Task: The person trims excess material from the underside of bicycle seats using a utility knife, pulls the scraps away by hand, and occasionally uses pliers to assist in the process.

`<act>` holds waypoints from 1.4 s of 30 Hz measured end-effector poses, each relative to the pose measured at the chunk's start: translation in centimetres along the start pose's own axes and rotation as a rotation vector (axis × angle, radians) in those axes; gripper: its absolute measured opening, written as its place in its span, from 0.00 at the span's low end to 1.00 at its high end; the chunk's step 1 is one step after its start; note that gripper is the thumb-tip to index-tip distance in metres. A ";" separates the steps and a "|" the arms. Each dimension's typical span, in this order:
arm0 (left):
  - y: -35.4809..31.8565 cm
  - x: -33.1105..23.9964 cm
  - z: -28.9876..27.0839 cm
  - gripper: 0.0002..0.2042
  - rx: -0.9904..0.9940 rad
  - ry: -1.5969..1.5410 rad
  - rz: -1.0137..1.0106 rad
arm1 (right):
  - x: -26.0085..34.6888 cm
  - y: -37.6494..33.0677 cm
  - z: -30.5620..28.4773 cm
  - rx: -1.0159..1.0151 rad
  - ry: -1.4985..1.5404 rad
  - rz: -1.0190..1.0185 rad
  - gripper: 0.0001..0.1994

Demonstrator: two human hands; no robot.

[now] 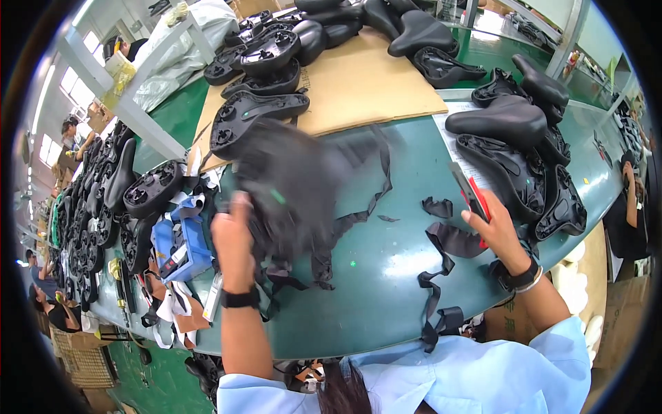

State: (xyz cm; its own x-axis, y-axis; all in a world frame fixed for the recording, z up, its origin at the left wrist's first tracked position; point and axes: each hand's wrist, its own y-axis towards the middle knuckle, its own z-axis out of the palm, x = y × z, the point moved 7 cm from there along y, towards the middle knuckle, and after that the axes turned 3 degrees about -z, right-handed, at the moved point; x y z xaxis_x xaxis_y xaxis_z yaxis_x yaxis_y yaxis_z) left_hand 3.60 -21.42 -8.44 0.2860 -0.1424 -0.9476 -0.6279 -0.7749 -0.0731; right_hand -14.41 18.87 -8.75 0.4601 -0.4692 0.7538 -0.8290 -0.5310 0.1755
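My left hand [233,241] is closed on the edge of a black bicycle saddle [293,186] raised over the green table. The saddle is smeared by motion, so which side faces up is hard to tell. My right hand [498,224] is wrapped round a red-and-grey utility knife [474,196] that points up and away from me. Black offcut strips [455,240] lie beside and below the right hand. A long, thin black strip [383,172] lies or hangs just right of the blurred saddle.
More saddles are piled on cardboard [372,90] at the back, with another heap of saddles [510,148] at the right. A blue bin [183,241] with tools and scraps stands left of my left hand. A metal post [138,121] rises at the far left. Other people work farther off.
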 end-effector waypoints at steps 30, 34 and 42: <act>-24.2 -3.0 30.4 0.13 1.160 -0.181 -0.077 | -26.4 -13.6 -35.5 -0.764 -0.620 0.609 0.22; -22.6 -0.4 30.2 0.23 1.101 -0.062 -0.169 | -22.2 -13.7 -27.2 -0.261 0.081 0.694 0.39; -21.8 -0.9 27.7 0.41 0.923 -0.148 -0.154 | -6.9 -19.1 -10.3 -0.358 0.359 0.576 0.29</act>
State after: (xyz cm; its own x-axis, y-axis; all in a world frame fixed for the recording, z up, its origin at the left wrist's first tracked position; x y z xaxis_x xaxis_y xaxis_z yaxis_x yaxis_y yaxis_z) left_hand -2.96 12.68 -14.64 0.3583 0.0499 -0.9323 -0.9336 0.0235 -0.3576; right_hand -4.96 39.50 -10.77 -0.1566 -0.3121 0.9370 -0.9871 0.0171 -0.1593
